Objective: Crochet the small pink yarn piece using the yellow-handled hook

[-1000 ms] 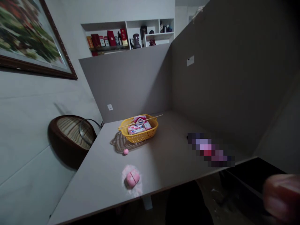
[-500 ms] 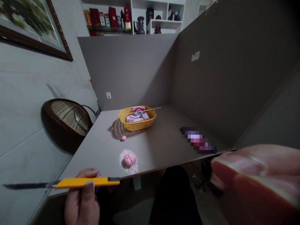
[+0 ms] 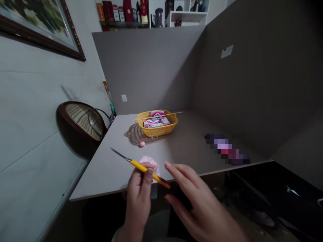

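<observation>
My left hand (image 3: 141,188) grips a yellow-handled knife (image 3: 142,167) between thumb and fingers. Its dark, narrow blade points up and to the left over the table. Close to the handle's dark butt end is my right hand (image 3: 190,191), thumb and fingers apart, holding nothing. Behind the knife and left fingers, a pink lump (image 3: 154,165) is partly hidden, with pale pink crumbs (image 3: 146,159) spread about it on the table. A small pink ball (image 3: 142,144) lies farther back.
A yellow basket (image 3: 161,131) holding several printed boxes (image 3: 154,123), with a thin stick (image 3: 174,113) laid across it, stands on the table (image 3: 101,168). A blurred-out flat object (image 3: 227,149) lies at right. Grey panels (image 3: 151,67) rise behind and to the right.
My left hand has moved right and up with the knife, its blade now angled upward. The right hand has come in from the far right towards the handle. The view has shifted slightly.
</observation>
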Tool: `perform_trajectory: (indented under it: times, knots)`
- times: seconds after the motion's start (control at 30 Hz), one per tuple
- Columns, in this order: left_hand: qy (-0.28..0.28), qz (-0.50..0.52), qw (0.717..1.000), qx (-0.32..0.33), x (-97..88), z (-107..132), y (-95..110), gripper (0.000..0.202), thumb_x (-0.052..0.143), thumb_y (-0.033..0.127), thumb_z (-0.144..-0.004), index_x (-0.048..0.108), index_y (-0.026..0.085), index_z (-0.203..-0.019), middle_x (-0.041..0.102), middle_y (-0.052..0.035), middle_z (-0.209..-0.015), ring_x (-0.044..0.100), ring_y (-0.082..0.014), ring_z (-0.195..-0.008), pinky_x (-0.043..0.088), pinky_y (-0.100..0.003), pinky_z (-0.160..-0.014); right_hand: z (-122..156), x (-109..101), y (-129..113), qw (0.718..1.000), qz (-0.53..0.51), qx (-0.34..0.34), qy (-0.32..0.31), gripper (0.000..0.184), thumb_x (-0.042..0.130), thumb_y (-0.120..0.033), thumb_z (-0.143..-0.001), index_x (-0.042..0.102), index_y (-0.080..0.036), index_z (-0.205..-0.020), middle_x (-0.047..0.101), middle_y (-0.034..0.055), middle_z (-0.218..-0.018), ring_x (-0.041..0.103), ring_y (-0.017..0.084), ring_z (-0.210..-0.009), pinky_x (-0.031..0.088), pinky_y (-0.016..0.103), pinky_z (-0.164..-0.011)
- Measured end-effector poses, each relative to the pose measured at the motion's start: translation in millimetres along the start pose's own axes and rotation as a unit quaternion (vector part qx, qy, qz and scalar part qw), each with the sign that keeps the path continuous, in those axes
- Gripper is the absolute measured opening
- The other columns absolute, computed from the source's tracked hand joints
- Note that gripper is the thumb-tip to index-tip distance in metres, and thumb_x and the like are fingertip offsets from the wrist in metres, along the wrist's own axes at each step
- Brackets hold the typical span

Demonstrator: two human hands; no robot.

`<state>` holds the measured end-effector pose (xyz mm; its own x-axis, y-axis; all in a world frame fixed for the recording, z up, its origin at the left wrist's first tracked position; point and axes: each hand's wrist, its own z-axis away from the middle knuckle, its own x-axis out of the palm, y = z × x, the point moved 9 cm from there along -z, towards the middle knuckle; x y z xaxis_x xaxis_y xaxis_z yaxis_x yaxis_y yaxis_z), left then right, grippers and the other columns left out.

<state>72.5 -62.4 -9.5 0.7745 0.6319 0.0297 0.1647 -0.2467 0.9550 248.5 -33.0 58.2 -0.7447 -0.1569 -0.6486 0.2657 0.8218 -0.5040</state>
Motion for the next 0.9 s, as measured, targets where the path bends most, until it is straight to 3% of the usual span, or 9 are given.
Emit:
perform_trajectory:
  times: [0.1,0.23,0.33,0.47,0.53,0.77,0.9]
  knots:
    - [-0.045,-0.073,0.995,0.049,18.8,8,2,0.034,0.054,0.049,-0.093,0.068,0.02,-0.103,0.071,-0.0098,-0.104,0.067,-0.0229,-0.1,0.054,-0.034,-0.09,-1,42,8,0.999,0.0,0.019,-0.028,0.066,0.044,-0.016,-0.095,0.024,-0.034,-0.155,0.057,0.008,-0.134,0.06,0.02,-0.118,0.054,0.034,-0.096]
    - [-0.081,-0.185,0.976,0.084,26.3,14,0,0.033,0.05,0.046,-0.095,0.066,0.021,-0.108,0.071,-0.0114,-0.108,0.066,-0.0249,-0.105,0.053,-0.039,-0.093,6,65,25,0.997,-0.029,0.043,-0.054,0.059,0.038,-0.015,-0.096,0.031,-0.026,-0.153,0.061,0.0112,-0.133,0.059,0.021,-0.123,0.051,0.038,-0.099]
    - [-0.139,-0.257,0.95,0.112,22.8,11,0,0.034,0.052,0.047,-0.094,0.065,0.022,-0.113,0.069,-0.0119,-0.112,0.065,-0.0259,-0.106,0.053,-0.039,-0.091,7,69,38,0.993,-0.071,0.076,-0.057,0.054,0.037,-0.018,-0.097,0.036,-0.021,-0.151,0.059,0.0116,-0.138,0.055,0.02,-0.128,0.048,0.037,-0.103]
    - [-0.034,-0.329,0.936,0.124,-16.6,-8,6,0.028,0.055,0.047,-0.093,0.066,0.022,-0.102,0.069,-0.0084,-0.101,0.065,-0.0229,-0.089,0.054,-0.035,-0.078,10,66,57,0.984,-0.102,0.142,-0.037,0.045,0.038,-0.027,-0.1,0.049,-0.023,-0.143,0.063,0.0098,-0.134,0.059,0.021,-0.123,0.049,0.035,-0.1]
    - [0.001,-0.353,0.925,0.143,-26.4,-15,10,0.027,0.06,0.047,-0.09,0.065,0.021,-0.099,0.067,-0.007,-0.094,0.063,-0.0223,-0.083,0.053,-0.035,-0.075,13,63,63,0.982,-0.106,0.154,-0.029,0.04,0.038,-0.032,-0.101,0.056,-0.023,-0.135,0.067,0.0098,-0.128,0.061,0.021,-0.121,0.049,0.035,-0.099]
    - [-0.031,-0.365,0.913,0.178,-15.2,-27,8,0.017,0.058,0.037,-0.092,0.064,0.022,-0.098,0.066,-0.0063,-0.099,0.063,-0.0223,-0.093,0.054,-0.036,-0.081,27,64,82,0.97,-0.133,0.2,-0.034,0.041,0.036,-0.039,-0.101,0.058,-0.019,-0.13,0.068,0.0132,-0.12,0.066,0.02,-0.107,0.051,0.031,-0.091]
    - [-0.05,-0.394,0.9,0.181,-11.1,-30,6,0.024,0.062,0.04,-0.089,0.061,0.022,-0.106,0.066,-0.0071,-0.105,0.063,-0.0243,-0.098,0.054,-0.04,-0.085,33,61,91,0.962,-0.151,0.228,-0.01,0.041,0.037,-0.042,-0.1,0.059,-0.018,-0.125,0.07,0.0097,-0.099,0.068,0.02,-0.095,0.053,0.029,-0.084]
